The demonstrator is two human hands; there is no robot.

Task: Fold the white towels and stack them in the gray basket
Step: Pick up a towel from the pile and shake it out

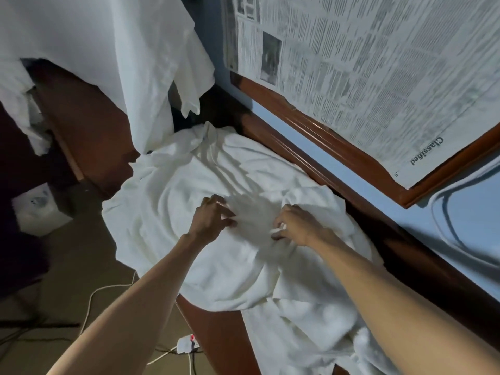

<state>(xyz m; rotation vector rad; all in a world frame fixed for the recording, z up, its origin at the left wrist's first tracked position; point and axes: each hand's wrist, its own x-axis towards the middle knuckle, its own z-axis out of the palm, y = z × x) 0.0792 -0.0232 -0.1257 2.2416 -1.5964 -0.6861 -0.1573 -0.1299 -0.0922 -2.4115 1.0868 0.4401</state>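
Your hands: your left hand (212, 219) and right hand (297, 226) sit near each other, fingers curled down, each pinching a bit of cloth between them.

What you hold: the white towel (173, 201), spread and wrinkled on a wooden surface (216, 336), reaching out on every side of your grip.

Second towel: another crumpled white towel (311, 326) lies on your near side of the grip, by your right forearm, touching the first.

Basket: the gray basket is not in view.

Edges: left of your grip the towel overhangs the surface edge, with floor below. Right of your grip a raised wooden rail (338, 169) runs just beside the towel, with newspaper (378, 77) on the wall above it.

Open room: beyond your grip the towel runs on flat towards a draped white cloth (121, 50); this looks like the freest way to lift or fold.

Risk, slipping: pulling leftwards could drag the overhanging part off the edge towards a power strip (186, 345) and cable (90, 299) on the floor.

Risk, snagging: lifting may catch the second towel, since the two overlap.

Risk, uneven fold: you grip mid-cloth rather than corners, so a fold may come out crooked.
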